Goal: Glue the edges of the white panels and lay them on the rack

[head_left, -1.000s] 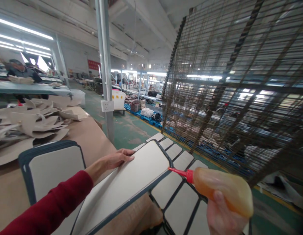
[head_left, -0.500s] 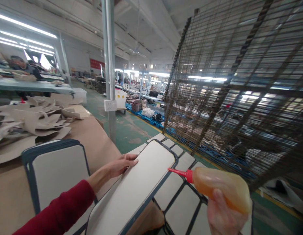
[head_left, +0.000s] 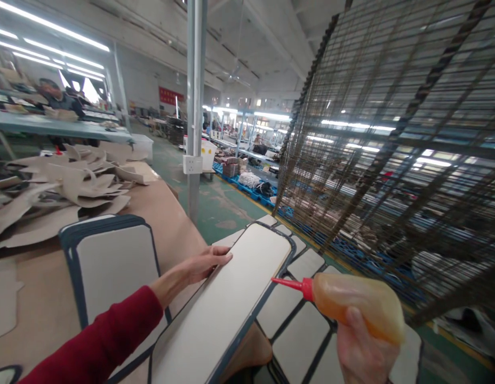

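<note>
My left hand grips the left edge of a long white panel with a dark blue border, thumb on its face. The panel is tilted up in front of me. In my right hand is a squeeze bottle of amber liquid, lying nearly level. Its red nozzle points left, with the tip at the panel's right border. Several similar white panels with dark edges lie spread out beneath and to the right. A stack of blue-edged panels sits left of my forearm.
A brown-topped table runs along the left, bearing a heap of beige cut pieces. A metal post with a socket box stands ahead. A large wire rack leans at the right. A person sits at a far table.
The nozzle tip has slid down along the panel's right border, toward me. My view has turned a little left, so the surroundings appear shifted right.
</note>
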Tool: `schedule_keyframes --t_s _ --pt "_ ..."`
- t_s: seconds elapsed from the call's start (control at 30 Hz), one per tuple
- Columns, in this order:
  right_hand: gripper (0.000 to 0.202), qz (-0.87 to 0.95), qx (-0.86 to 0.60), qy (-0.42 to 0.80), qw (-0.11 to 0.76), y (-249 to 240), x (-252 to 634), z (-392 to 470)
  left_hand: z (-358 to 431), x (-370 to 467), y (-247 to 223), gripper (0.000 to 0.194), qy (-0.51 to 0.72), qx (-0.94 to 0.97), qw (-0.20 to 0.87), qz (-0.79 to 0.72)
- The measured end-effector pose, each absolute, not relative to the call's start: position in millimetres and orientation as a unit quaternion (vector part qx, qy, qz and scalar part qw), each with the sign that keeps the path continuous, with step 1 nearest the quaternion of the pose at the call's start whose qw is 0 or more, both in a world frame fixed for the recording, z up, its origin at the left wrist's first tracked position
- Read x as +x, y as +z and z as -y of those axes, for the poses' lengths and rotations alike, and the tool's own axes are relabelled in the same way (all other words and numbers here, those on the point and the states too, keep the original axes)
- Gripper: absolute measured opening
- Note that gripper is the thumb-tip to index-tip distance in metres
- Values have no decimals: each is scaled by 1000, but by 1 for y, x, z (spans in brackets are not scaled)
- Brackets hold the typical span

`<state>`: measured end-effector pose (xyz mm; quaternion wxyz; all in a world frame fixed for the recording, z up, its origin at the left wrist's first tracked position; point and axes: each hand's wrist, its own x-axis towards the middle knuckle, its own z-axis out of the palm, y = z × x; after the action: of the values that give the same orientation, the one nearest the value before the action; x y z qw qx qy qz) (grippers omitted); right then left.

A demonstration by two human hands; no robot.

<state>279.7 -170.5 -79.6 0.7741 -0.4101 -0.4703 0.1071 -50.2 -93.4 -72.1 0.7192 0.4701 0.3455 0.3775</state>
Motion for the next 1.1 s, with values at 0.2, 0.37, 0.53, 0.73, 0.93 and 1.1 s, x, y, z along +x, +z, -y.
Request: schedule_keyframes --t_s 0.2,0.37,0.53,0.73,0.93,1.1 --pt "42 434 -423 108 788 -68 268 170 96 -51 -69 43 382 461 713 -364" --pt "34 416 -395 137 807 -57 250 174 97 -50 -67 44 383 459 716 -361" --pt "47 450 -404 157 781 -61 253 174 96 -48 -67 45 379 460 714 -367" --pt "34 437 -385 180 793 -63 248 177 93 -48 -69 47 380 445 717 -377" --pt "30 435 -377 214 789 -71 248 180 91 -48 -68 48 380 434 715 -395" --pt "25 441 -392 230 774 -79 250 183 89 -49 -65 52 380 418 720 -404"
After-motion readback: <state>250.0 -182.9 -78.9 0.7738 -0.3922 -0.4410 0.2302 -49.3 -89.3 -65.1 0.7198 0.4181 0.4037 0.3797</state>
